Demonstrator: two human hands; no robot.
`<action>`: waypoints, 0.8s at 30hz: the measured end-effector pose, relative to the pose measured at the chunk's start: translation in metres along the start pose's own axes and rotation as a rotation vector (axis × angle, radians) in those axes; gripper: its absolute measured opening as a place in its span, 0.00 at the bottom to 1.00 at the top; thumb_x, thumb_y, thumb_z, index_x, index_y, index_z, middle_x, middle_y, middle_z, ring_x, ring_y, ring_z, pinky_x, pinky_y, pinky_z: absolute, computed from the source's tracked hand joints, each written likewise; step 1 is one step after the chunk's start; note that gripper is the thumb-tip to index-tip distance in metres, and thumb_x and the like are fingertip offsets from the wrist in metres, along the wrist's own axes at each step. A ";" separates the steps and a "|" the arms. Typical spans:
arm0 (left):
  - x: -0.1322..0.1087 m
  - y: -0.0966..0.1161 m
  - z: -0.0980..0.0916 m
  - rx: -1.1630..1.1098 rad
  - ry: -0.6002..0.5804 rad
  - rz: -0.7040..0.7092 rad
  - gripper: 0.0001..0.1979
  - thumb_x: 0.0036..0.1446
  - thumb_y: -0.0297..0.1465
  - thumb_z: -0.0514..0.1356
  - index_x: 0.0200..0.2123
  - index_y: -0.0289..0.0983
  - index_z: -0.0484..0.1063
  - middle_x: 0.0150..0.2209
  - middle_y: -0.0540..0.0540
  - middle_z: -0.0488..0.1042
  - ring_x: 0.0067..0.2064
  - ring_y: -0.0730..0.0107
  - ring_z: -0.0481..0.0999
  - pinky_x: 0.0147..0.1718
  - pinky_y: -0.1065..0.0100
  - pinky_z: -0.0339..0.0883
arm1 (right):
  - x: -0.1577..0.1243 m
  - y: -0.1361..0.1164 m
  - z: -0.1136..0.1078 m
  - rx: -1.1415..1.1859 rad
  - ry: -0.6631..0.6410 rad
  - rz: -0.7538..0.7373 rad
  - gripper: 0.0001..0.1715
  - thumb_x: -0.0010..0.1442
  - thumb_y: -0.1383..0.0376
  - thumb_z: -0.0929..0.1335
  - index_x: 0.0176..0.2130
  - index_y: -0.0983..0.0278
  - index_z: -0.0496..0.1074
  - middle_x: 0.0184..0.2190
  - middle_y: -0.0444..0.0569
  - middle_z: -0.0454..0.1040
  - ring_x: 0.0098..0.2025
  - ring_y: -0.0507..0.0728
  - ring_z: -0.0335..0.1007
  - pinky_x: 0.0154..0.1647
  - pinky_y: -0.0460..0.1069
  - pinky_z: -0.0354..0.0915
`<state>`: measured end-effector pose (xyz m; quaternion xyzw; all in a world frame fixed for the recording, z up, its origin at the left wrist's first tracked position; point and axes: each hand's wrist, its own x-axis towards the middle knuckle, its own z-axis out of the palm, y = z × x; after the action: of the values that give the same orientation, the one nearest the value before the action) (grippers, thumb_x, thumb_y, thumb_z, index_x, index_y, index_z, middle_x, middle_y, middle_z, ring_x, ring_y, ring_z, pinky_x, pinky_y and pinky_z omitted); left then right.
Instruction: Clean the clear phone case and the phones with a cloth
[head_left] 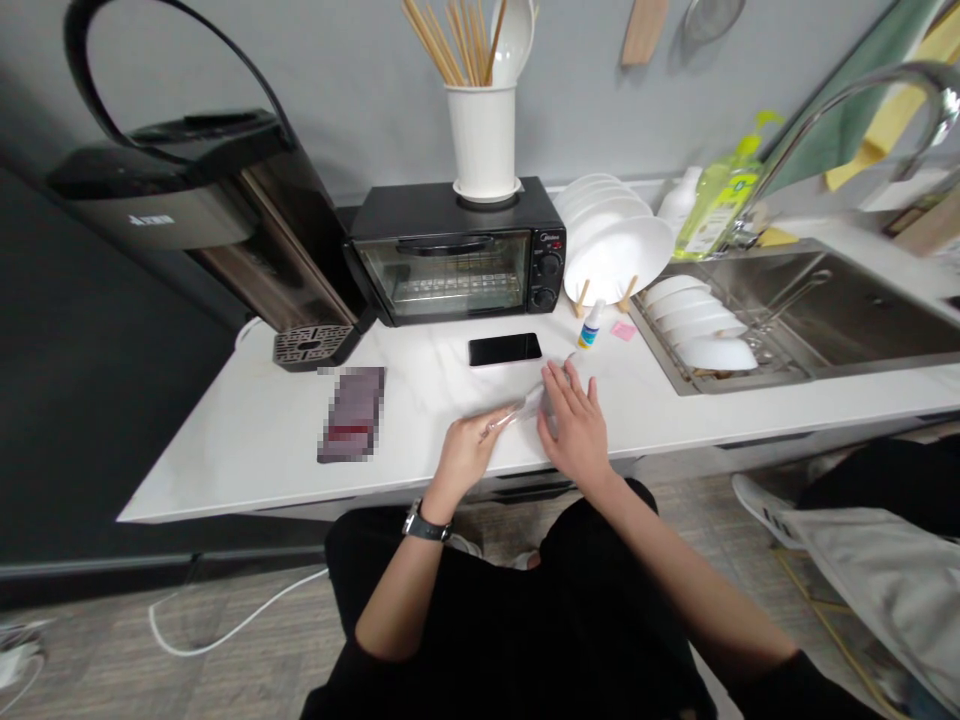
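My left hand (466, 452), with a watch on the wrist, is closed on one end of a clear, thin plastic piece (504, 420) just above the counter's front edge. Its exact kind cannot be made out. My right hand (576, 425) lies over the other end, fingers stretched out and partly covering it. Beyond the hands, a phone (505, 349) with a dark screen rests flat on the counter. A small bottle (590, 326) with a blue and yellow label stands past my right fingertips, beside a pink square (623, 330).
A toaster oven (450, 275) carries a white utensil cup (484, 140). White plates (619, 255) stand in a rack near the sink (847, 330), which holds bowls (701, 325). A drink dispenser (247, 220) and a blurred-out flat item (352, 415) are left. Another person's shoe (765, 508) shows at right.
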<state>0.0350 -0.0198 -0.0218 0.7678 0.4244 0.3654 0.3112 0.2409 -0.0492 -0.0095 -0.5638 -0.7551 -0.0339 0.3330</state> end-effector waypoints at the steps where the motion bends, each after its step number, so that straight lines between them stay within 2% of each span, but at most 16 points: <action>1: -0.001 -0.001 0.000 0.019 0.008 -0.008 0.14 0.70 0.33 0.56 0.45 0.39 0.83 0.46 0.45 0.86 0.46 0.58 0.85 0.49 0.64 0.75 | -0.004 -0.010 0.003 0.013 -0.008 -0.013 0.45 0.71 0.67 0.61 0.79 0.64 0.39 0.76 0.56 0.54 0.79 0.69 0.41 0.75 0.74 0.47; 4: -0.004 -0.005 -0.002 0.062 0.026 -0.018 0.12 0.65 0.26 0.57 0.31 0.35 0.79 0.29 0.45 0.83 0.30 0.64 0.80 0.32 0.69 0.70 | -0.019 -0.043 0.011 0.094 -0.115 -0.189 0.46 0.70 0.67 0.61 0.78 0.67 0.38 0.76 0.56 0.53 0.80 0.65 0.40 0.76 0.70 0.48; 6: -0.007 -0.008 -0.003 0.057 0.017 -0.011 0.12 0.61 0.24 0.56 0.27 0.34 0.76 0.25 0.46 0.80 0.26 0.66 0.77 0.27 0.71 0.66 | -0.025 -0.054 0.014 0.133 -0.177 -0.315 0.45 0.70 0.68 0.61 0.78 0.67 0.39 0.76 0.55 0.55 0.79 0.63 0.43 0.78 0.68 0.46; 9: -0.006 -0.007 -0.004 0.060 0.004 -0.009 0.11 0.60 0.24 0.56 0.27 0.35 0.76 0.26 0.46 0.80 0.27 0.66 0.77 0.28 0.71 0.67 | -0.022 -0.040 0.011 0.127 -0.166 -0.338 0.44 0.70 0.70 0.60 0.78 0.64 0.40 0.74 0.54 0.59 0.78 0.62 0.48 0.78 0.68 0.44; 11: -0.004 -0.004 -0.004 0.068 0.003 -0.012 0.12 0.63 0.26 0.56 0.29 0.35 0.78 0.28 0.46 0.81 0.30 0.65 0.79 0.32 0.69 0.69 | -0.013 -0.019 0.007 0.096 -0.126 -0.243 0.44 0.70 0.71 0.59 0.78 0.63 0.40 0.74 0.54 0.59 0.78 0.62 0.49 0.77 0.68 0.46; 13: -0.001 -0.001 -0.003 0.049 0.004 -0.012 0.14 0.67 0.30 0.55 0.35 0.37 0.80 0.35 0.45 0.84 0.36 0.61 0.82 0.40 0.67 0.73 | -0.003 -0.001 0.002 0.058 -0.076 -0.121 0.44 0.70 0.70 0.60 0.78 0.62 0.40 0.74 0.55 0.59 0.78 0.64 0.48 0.76 0.70 0.48; 15: 0.000 0.001 -0.002 0.025 0.007 -0.010 0.14 0.69 0.33 0.55 0.40 0.39 0.82 0.42 0.45 0.85 0.43 0.59 0.84 0.46 0.64 0.74 | 0.002 0.005 0.001 0.034 -0.035 -0.044 0.45 0.70 0.69 0.60 0.79 0.62 0.40 0.75 0.55 0.58 0.78 0.66 0.46 0.75 0.72 0.49; 17: 0.000 0.001 -0.002 0.026 0.017 -0.004 0.14 0.68 0.31 0.55 0.39 0.38 0.81 0.39 0.44 0.85 0.40 0.60 0.83 0.43 0.64 0.74 | 0.001 -0.006 0.002 0.044 -0.045 -0.049 0.46 0.69 0.69 0.61 0.78 0.64 0.40 0.75 0.55 0.56 0.79 0.67 0.43 0.75 0.72 0.49; 20: -0.003 -0.002 -0.004 0.041 0.022 0.020 0.11 0.61 0.26 0.56 0.28 0.35 0.76 0.26 0.46 0.80 0.27 0.65 0.77 0.31 0.69 0.68 | -0.010 -0.035 0.007 0.100 -0.142 -0.201 0.45 0.69 0.69 0.60 0.78 0.66 0.40 0.76 0.55 0.55 0.79 0.65 0.42 0.76 0.70 0.48; 22: -0.005 -0.005 -0.006 0.029 0.009 0.040 0.10 0.57 0.25 0.58 0.23 0.36 0.72 0.22 0.47 0.77 0.24 0.67 0.74 0.27 0.70 0.65 | -0.017 -0.048 0.010 0.125 -0.198 -0.314 0.44 0.69 0.69 0.60 0.78 0.66 0.42 0.76 0.54 0.55 0.79 0.63 0.42 0.77 0.68 0.47; 24: -0.005 -0.007 -0.006 0.026 -0.005 0.047 0.10 0.55 0.26 0.59 0.22 0.36 0.72 0.23 0.46 0.77 0.25 0.66 0.75 0.27 0.69 0.66 | -0.019 -0.047 0.009 0.121 -0.218 -0.370 0.43 0.69 0.70 0.59 0.78 0.65 0.43 0.76 0.53 0.56 0.79 0.61 0.43 0.78 0.67 0.45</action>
<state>0.0249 -0.0204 -0.0254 0.7825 0.4099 0.3653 0.2937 0.1982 -0.0783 -0.0121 -0.3951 -0.8778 0.0122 0.2705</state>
